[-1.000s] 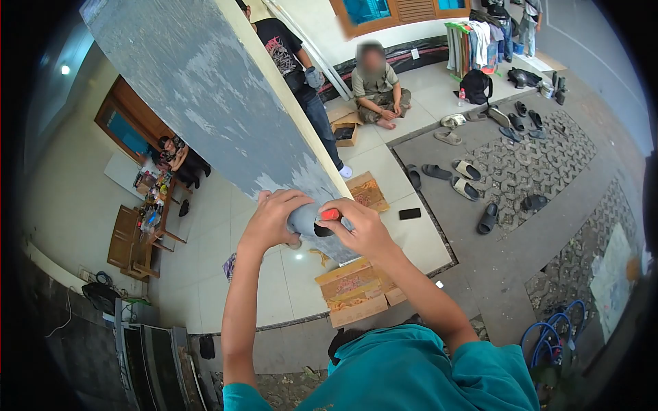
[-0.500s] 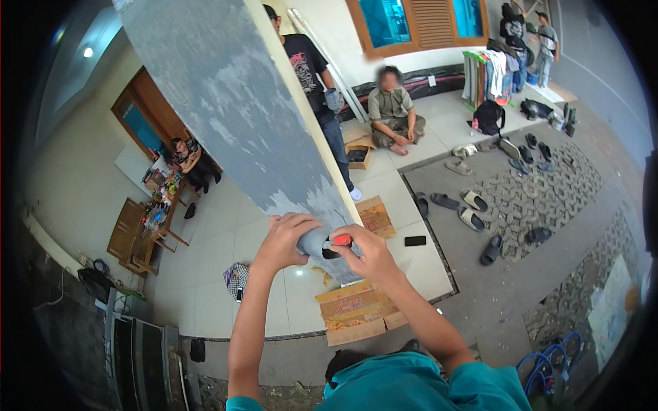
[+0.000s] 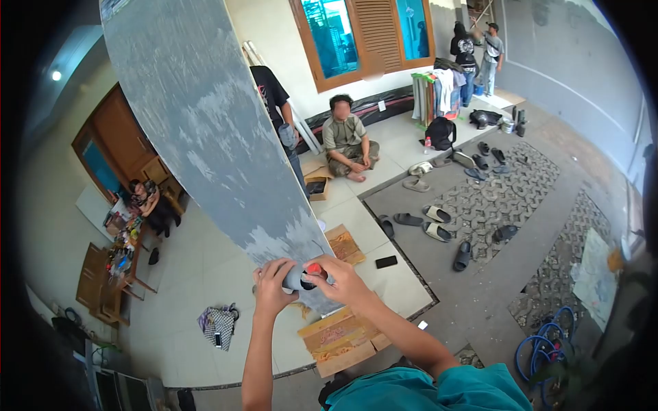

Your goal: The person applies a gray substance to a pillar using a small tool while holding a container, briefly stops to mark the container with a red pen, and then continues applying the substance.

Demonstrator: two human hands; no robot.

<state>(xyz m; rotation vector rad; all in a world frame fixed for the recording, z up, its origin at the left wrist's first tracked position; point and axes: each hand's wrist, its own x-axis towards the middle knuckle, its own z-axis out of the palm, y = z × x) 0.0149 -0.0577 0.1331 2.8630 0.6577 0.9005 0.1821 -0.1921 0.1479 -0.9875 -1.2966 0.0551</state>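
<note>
My left hand [image 3: 274,286] is wrapped round a grey cylinder [image 3: 293,278] whose dark open end faces right. My right hand [image 3: 344,282] is closed at that end, with a small red object [image 3: 314,269] pinched between thumb and fingers. What the red object belongs to is hidden by the fingers. Just beyond both hands stands a tall grey pillar [image 3: 212,137] with pale, streaky patches. Whether the cylinder touches the pillar cannot be made out.
Flattened cardboard [image 3: 336,339] lies at the pillar's foot, with a phone [image 3: 386,262] to the right. A checkered cloth [image 3: 218,322] is on the tiles. One person [image 3: 349,140] sits by the wall; another [image 3: 274,103] stands behind the pillar. Sandals [image 3: 436,231] are scattered on the paving.
The camera view has turned, so the surroundings sit further left. Both hands appear lower and slightly further left, still holding the grey cylinder and the red object.
</note>
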